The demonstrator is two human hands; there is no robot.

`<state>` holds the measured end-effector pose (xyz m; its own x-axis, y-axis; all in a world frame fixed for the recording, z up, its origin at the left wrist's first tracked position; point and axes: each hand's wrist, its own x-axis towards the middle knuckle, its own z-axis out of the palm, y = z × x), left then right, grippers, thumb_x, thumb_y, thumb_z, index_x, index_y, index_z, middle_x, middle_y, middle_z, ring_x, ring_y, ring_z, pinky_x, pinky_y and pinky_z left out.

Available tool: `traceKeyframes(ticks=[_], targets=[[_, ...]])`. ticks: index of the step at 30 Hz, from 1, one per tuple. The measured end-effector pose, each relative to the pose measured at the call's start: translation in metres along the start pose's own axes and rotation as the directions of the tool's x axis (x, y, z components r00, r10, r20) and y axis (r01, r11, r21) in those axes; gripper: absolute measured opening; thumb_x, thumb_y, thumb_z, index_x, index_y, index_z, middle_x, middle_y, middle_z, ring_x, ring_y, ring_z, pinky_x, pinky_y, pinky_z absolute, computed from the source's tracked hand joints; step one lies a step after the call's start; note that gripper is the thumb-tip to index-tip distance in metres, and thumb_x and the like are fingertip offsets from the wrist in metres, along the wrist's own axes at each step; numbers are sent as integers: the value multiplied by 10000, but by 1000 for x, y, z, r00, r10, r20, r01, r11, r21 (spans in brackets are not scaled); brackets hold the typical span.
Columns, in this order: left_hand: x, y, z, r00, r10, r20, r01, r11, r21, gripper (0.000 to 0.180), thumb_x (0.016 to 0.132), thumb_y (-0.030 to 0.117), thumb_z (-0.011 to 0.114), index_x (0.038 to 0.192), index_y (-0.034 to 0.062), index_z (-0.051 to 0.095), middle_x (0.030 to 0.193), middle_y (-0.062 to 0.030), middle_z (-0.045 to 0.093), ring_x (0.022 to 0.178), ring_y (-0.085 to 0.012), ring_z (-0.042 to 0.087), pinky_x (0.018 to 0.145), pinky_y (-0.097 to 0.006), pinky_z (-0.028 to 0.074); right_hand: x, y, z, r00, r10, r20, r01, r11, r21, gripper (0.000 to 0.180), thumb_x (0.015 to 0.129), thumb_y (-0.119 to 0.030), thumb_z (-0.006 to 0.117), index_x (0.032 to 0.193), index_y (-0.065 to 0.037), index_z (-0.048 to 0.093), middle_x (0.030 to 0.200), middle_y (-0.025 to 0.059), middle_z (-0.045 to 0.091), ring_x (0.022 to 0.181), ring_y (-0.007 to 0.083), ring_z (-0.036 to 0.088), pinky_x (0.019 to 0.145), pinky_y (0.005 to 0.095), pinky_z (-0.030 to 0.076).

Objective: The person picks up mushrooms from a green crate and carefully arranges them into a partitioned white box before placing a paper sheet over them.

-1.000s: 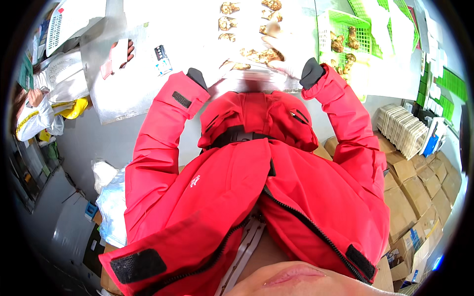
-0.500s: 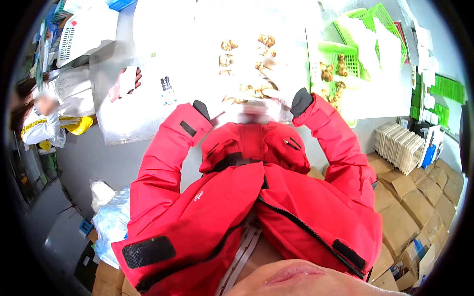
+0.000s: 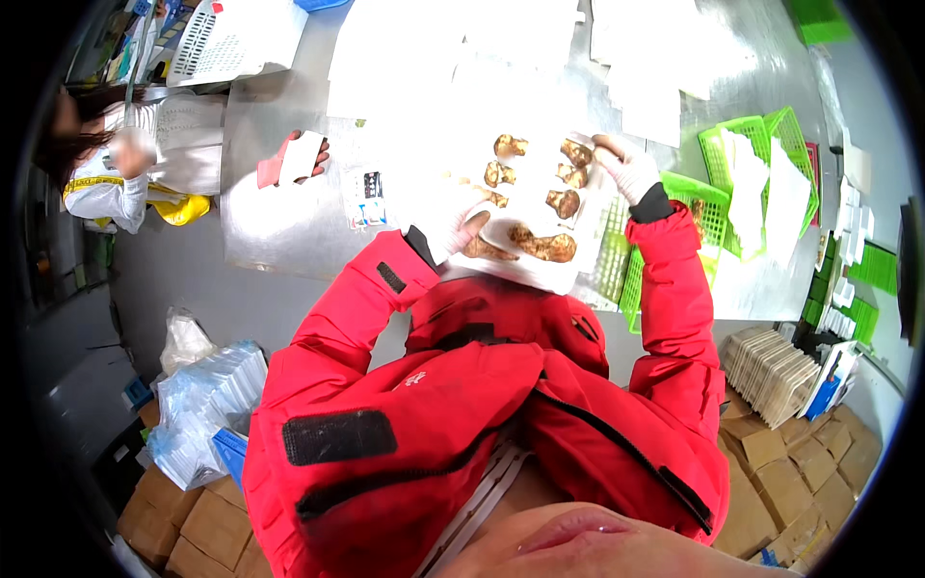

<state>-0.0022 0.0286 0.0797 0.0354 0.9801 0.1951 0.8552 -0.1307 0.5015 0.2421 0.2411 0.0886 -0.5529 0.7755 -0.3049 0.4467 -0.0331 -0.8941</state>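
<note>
White tray (image 3: 536, 183) of brown mushrooms (image 3: 563, 203), set between two hands at the near edge of a steel table (image 3: 260, 222).
Mushrooms: in two rough columns inside the tray. Right hand (image 3: 628, 170): fingers bent over the tray's far right edge, gripping it. Left hand (image 3: 460, 223): half curled at the left edge, thumb over the tray near the mushrooms; exact hold cannot be told in the glare. Green baskets (image 3: 785, 169): to the right, beyond the right sleeve (image 3: 672, 289). Small packet (image 3: 367, 200): to the left, apart from the tray.
</note>
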Motion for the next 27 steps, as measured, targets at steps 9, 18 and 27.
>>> traceKeyframes(ticks=[9, 18, 27], targets=[[34, -122, 5, 440, -802, -404, 798, 555, -234, 520, 688, 156, 700, 1142, -8, 508, 1102, -214, 554, 1046, -345, 521, 918, -384, 413, 142, -22, 10, 983, -76, 169, 120, 957, -264, 341, 824, -256, 572, 1099, -57, 605, 1016, 122, 635, 955, 211, 585, 860, 275, 426], [56, -190, -39, 512, -738, -440, 543, 675, -500, 247, 807, 85, 609, 1033, -14, 598, 906, -95, 628, 790, -150, 588, 720, -259, 466, 158, -43, 68, 974, -23, 224, 32, 999, -34, 316, 856, -201, 588, 1133, -48, 594, 986, 48, 635, 884, 121, 555, 806, 238, 434], [-24, -254, -51, 450, -868, -213, 813, 496, -304, 450, 789, 243, 605, 1159, -1, 526, 1054, -171, 604, 945, -238, 583, 848, -306, 435, 192, -7, 12, 996, -77, 45, 83, 983, -162, 311, 827, -250, 574, 1077, -73, 624, 959, 88, 656, 874, 168, 601, 800, 269, 459]])
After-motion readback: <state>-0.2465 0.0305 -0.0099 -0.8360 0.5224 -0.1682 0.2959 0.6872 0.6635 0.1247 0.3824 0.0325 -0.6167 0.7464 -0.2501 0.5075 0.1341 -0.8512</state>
